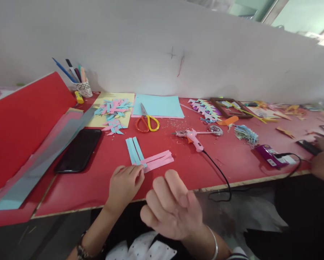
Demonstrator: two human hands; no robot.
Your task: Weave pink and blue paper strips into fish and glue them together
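Note:
My left hand [125, 185] is at the table's front, fingers closed around the near ends of a small paper weave. Light blue paper strips [134, 150] in it point away from me, and pink paper strips [158, 161] lie out to the right, meeting under my fingertips. My right hand [173, 206] is raised in front of the table edge, palm towards me, its fingers curled into a loose fist with nothing visible inside. Beyond the strips lie scissors [149, 123] with red and yellow handles, and a pink glue gun [193, 138] with a black cord.
To the left are a black phone [79, 150], long paper strips [45, 164] and a red board [29, 119]. Folded paper pieces [115, 107] and light blue sheets [162, 104] lie behind. A purple extension socket [271, 156] sits right, near another person's hand [323, 159].

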